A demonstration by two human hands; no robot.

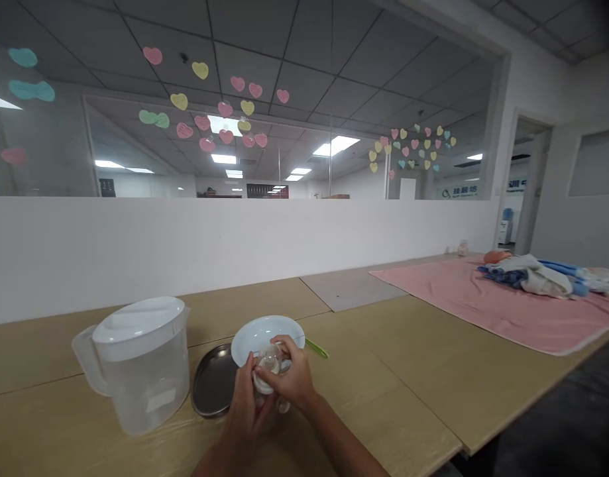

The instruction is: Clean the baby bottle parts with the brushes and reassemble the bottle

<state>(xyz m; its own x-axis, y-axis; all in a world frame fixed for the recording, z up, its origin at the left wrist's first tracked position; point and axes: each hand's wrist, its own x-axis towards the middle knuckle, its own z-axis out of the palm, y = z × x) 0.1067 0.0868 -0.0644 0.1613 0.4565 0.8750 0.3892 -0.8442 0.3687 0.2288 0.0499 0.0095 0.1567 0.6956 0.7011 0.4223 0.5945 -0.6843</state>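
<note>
Both hands meet over the near edge of a white bowl (252, 332), around a small clear, rounded item with a white ring (268, 363), perhaps a bottle top. My left hand (245, 404) wraps its lower left side. My right hand (294, 374) grips it from the right, thumb and fingers closed on it. Below the hands a small clear round part (283, 405) shows; whether it belongs to the same item cannot be made out. Left of the bowl lies a dark metal tray (215, 383), partly hidden by the bowl and my left hand.
A lidded translucent pitcher (148, 371) stands at the left. A green handle (317, 348) sticks out right of the bowl. On the right, a pink cloth (448, 291) bears a pile of clothes (537, 275). A white wall (234, 245) runs behind the table (384, 384).
</note>
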